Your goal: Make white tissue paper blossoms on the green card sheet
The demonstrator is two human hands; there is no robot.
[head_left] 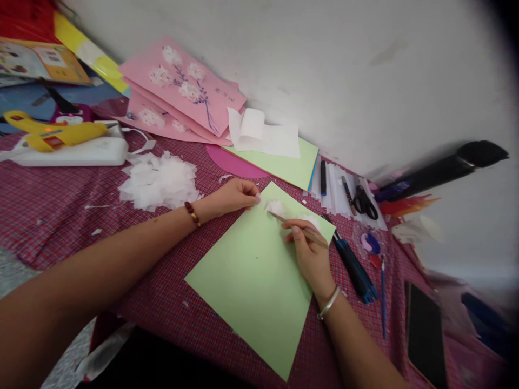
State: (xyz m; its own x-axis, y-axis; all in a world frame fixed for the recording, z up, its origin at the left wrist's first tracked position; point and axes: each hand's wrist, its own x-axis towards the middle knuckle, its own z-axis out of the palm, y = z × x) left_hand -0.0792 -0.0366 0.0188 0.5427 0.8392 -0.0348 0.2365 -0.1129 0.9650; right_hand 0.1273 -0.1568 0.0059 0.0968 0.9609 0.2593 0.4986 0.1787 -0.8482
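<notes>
A light green sheet of paper [251, 275] lies on the red checked tablecloth [52, 210]. My left hand [237, 195] rests at the sheet's upper edge, its fingers pinched on a small white tissue flower [276, 207]. My right hand [308, 253] grips a thin wooden stick or brush [298, 228], held like a pen, with its tip touching that tissue flower. A second white tissue piece [311, 220] sits on the sheet just behind the stick.
A heap of white tissue pieces [160, 181] lies to the left. Pink flower cards [182, 89] lean at the wall, beside green sheets [292, 165] and folded white paper [259, 132]. Black scissors [364, 202], pens [354, 267], a phone [425, 335] and a yellow glue gun [52, 135] surround the sheet.
</notes>
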